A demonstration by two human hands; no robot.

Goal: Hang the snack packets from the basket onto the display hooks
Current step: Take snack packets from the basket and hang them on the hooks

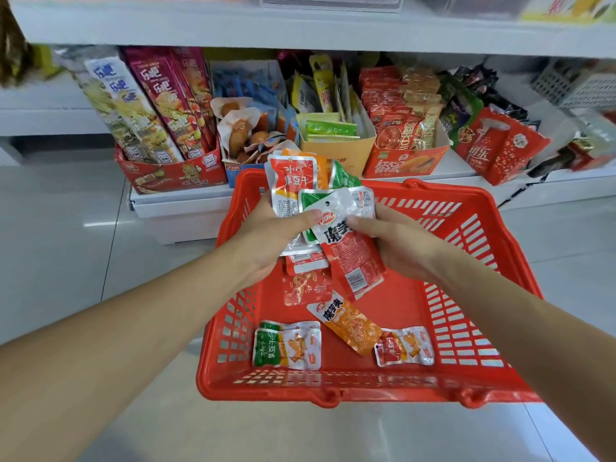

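**Snack packets gathered in both hands over the red basket**

Holds a fanned bunch of snack packets (300, 198) at the centre of the frame, just above the far end of the red basket (466, 328). Grips the bunch with the left hand (266, 235), thumb laid flat across the fronts and fingers curled behind. Pinches the frontmost one, a red packet (346, 255), with the right hand (400, 245), thumb on its face and fingers wrapped behind it. On that packet: a silvery-white top, a small round hanging hole, bold black characters, a barcode near the lower end. Uppermost in the fan, a red-and-orange packet (293, 181); just right of it, a green-and-white packet (343, 178). All flat, glossy, sealed along the edges.

More lying loose on the basket floor:
- a green-and-orange packet (286, 348) at lower left
- a long orange packet (350, 325) aslant in the middle
- a small red packet (403, 350) at lower right
- a half-hidden red packet (306, 288) partly under the held bunch

Across the upper half of the frame, a white shelf (300, 31) over open cartons crammed with snacks:
- a red carton (173, 176) of tall bags at upper left
- a yellow carton (336, 155) in the upper middle

Pale glossy floor tiles (83, 228) around the basket.
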